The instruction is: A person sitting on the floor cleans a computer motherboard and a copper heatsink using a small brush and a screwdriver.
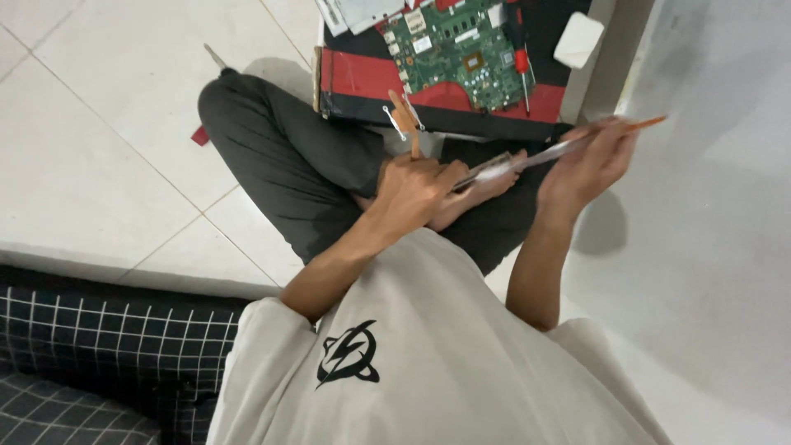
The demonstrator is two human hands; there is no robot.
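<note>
Checked fabric (107, 346), dark with thin pale lines, fills the lower left corner, lying against the pale tiled floor (99, 140). A small red scrap (200, 135) sits on the tiles just beside the person's knee in dark trousers (272, 156). Further right, the left hand (420, 188) rests above the crossed legs, its fingers curled around the near end of a long thin clear strip (527, 156); the forefinger points up towards a small metal tool (394, 122) lying at the edge of a black and red box (362, 82). On that box lies a green circuit board (457, 49), with a red-handled screwdriver (522, 74) just beside it on the right and a white block (578, 39) near the box's far right corner. The strip slants up to the right hand (589, 161), which pinches its far end, where an orange tip (647, 124) sticks out past the fingers. The two hands are apart, each closed on one end of the strip, held over the lap in front of the box. A pale wall (725, 206) rises at the right.
</note>
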